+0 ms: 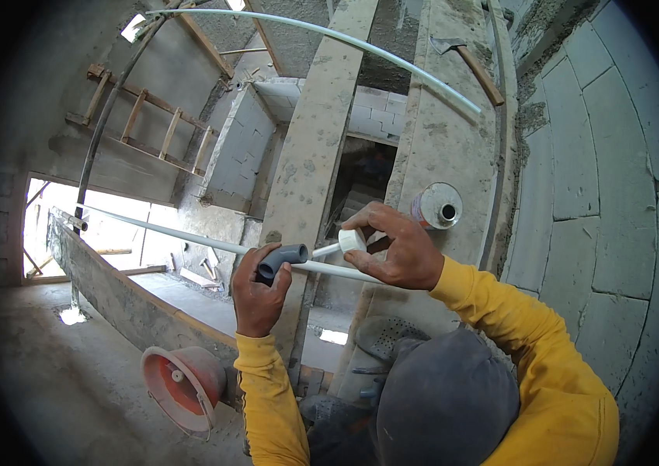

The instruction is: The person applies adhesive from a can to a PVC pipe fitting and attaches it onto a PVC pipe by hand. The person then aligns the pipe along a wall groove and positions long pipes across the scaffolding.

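At left, gripping a grey elbow (292,254) in curled fingers (250,262) of the left hand (258,293); at right, pinching a white cap (352,240) with the right hand (403,247), near a can (442,200), with a dark gap (366,172) beyond, between planks (310,147).

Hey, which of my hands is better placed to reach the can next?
Probably your right hand: it is close beside the can, though it holds a white cap. Your left hand is farther from the can, off to the left, and holds a grey pipe fitting.
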Available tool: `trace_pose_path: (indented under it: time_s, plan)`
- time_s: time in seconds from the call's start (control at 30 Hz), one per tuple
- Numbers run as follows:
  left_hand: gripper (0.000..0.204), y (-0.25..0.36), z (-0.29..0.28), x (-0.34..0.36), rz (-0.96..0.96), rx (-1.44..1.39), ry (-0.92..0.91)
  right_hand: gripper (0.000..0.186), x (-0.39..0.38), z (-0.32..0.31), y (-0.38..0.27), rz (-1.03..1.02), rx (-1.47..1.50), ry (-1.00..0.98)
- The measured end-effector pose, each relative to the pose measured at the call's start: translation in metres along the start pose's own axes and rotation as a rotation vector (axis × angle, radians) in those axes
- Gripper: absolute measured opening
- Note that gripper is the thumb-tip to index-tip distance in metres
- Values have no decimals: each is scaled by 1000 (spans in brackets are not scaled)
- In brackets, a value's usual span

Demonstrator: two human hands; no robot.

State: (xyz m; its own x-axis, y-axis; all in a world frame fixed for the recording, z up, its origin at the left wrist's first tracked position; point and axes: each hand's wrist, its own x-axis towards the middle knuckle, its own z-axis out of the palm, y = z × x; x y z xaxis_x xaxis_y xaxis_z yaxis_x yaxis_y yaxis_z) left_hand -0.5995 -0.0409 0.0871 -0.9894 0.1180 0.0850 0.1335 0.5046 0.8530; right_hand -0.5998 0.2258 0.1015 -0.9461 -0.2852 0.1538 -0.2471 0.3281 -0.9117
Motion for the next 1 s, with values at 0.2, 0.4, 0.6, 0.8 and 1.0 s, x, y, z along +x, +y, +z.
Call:
trace_pose_path:
  time_s: [0.2,0.4,0.6,0.8,1.0]
  plan:
    - [31,-5,-2,-2,52,57,6,38,2,-1,-2,-112,-42,-26]
    - [16,0,-5,-3,-161,-130,-76,40,5,1,1,-133,88,-90]
    - [19,-17,-13,-8,-376,-424,-161,39,9,6,6,-214,137,-91]
    - [24,-7,-12,-9,-503,-527,-83,41,3,8,3,-229,52,-81]
    - [26,-21,-17,-12,-527,-556,-135,42,1,9,-1,-222,48,-41]
